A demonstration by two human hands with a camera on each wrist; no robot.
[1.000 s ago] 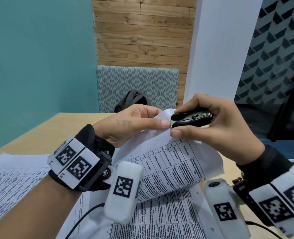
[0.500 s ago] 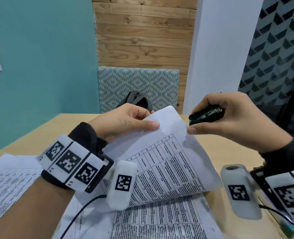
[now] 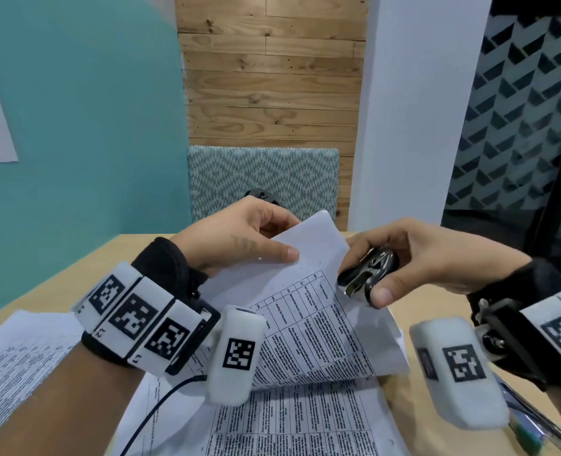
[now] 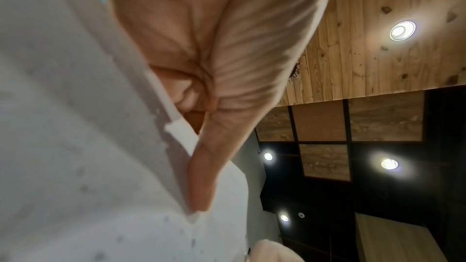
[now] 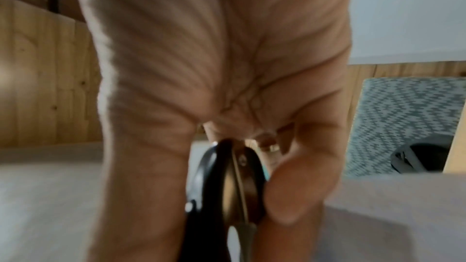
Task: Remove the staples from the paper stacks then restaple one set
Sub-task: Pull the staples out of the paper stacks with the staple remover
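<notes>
While left hand [image 3: 239, 235] lifts paper [image 3: 308, 258], staple remover [image 3: 367, 274] hovers beside.

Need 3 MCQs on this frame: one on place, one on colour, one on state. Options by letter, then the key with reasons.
1. Where is the staple remover?
A. lying on the table
B. in the right hand
C. on the chair

2. What colour is the wall on the left of the head view?
A. teal
B. red
C. yellow

3. How is the top sheet of the paper stack?
A. flat on the table
B. crumpled into a ball
C. lifted at its far corner by the left hand

Key: 1 B, since the thumb and fingers of the right hand pinch the black and metal tool above the page. 2 A, since the painted surface beside the wood panelling is teal. 3 C, since the left hand pinches the corner and the printed page curves up off the sheets below.
</notes>
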